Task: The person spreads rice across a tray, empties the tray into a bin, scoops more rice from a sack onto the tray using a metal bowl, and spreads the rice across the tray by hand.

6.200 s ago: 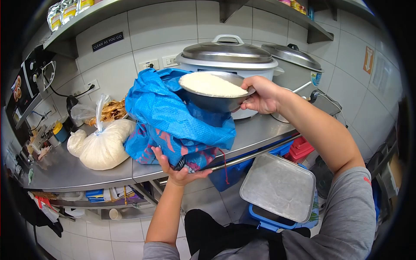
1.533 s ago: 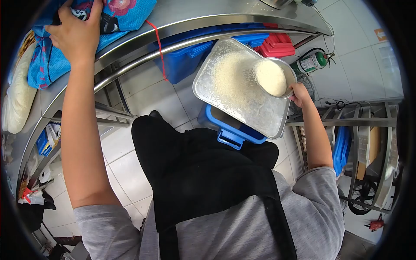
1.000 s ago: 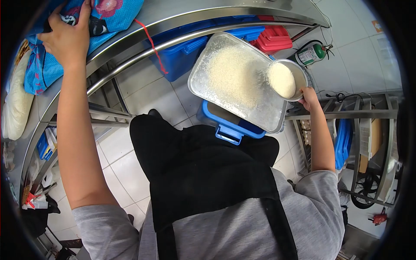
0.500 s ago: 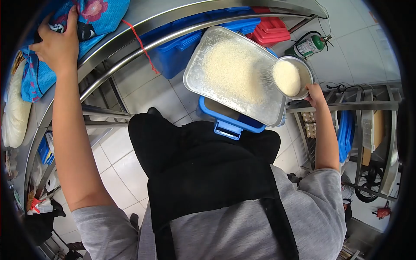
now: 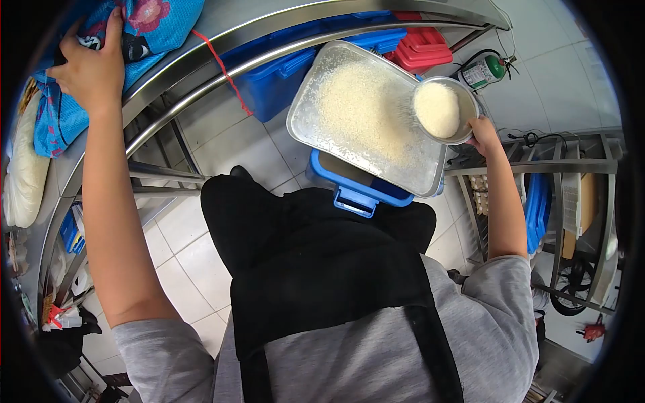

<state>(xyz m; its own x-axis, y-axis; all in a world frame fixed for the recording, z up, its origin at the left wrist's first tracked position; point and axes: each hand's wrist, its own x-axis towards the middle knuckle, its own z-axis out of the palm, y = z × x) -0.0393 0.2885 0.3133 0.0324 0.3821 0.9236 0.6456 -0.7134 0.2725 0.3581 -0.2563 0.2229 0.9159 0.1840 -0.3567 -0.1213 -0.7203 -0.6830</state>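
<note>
At the right, my right hand (image 5: pixel 482 136) grips the rim of a metal bowl (image 5: pixel 468 115) that holds white rice (image 5: pixel 437 109). The bowl is tilted over the right part of a metal tray (image 5: pixel 416 176), with grains falling from its left side. Loose rice (image 5: pixel 359 107) is spread on the tray, which sits on an open blue bin (image 5: pixel 354 196). My left hand (image 5: pixel 91 70) lies with its fingers spread on a blue woven bag (image 5: pixel 158 33) at the upper left.
A steel counter (image 5: pixel 235 25) curves across the top, with a red string (image 5: pixel 225 70) hanging over its rail. Beneath are blue bins (image 5: pixel 272 80) and a red bin (image 5: pixel 423 50). A green extinguisher (image 5: pixel 485 70) and a metal rack (image 5: pixel 564 166) stand right. A bag of white contents (image 5: pixel 27 174) is far left.
The bowl has gone from upright by the blue bag to tilted over the tray. Rice now covers much of the formerly bare tray. My left hand has moved onto the bag's side.
</note>
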